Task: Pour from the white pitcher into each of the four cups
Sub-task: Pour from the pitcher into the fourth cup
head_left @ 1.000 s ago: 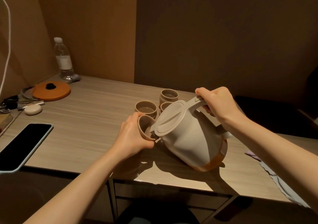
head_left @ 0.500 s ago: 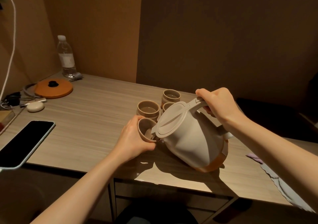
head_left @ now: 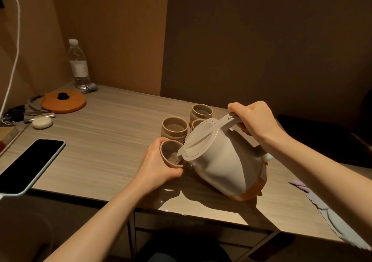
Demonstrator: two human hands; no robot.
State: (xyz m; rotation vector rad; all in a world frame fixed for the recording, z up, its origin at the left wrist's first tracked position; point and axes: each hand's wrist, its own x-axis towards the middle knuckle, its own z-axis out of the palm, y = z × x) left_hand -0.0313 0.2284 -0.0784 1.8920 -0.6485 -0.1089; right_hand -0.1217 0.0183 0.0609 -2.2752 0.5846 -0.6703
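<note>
Pitcher (head_left: 223,161) first: your white pitcher is tipped hard toward your left, long axis leaning from its orange-banded base at lower right up to the lid at upper left, spout aimed down into the tilted cup (head_left: 171,155). Your right hand (head_left: 251,120) wraps the pitcher's handle at the top, fingers curled round it. Your left hand (head_left: 159,165) grips that cup just left of the pitcher, mouth angled toward the spout, liquid showing inside. Three more cups stand upright just behind the pitcher's lid: the nearest cup (head_left: 174,128), the far cup (head_left: 202,111), and a half-hidden cup (head_left: 197,123) against the lid. Well left of the pitcher, a water bottle (head_left: 78,64) stands with a label too blurred to read.
</note>
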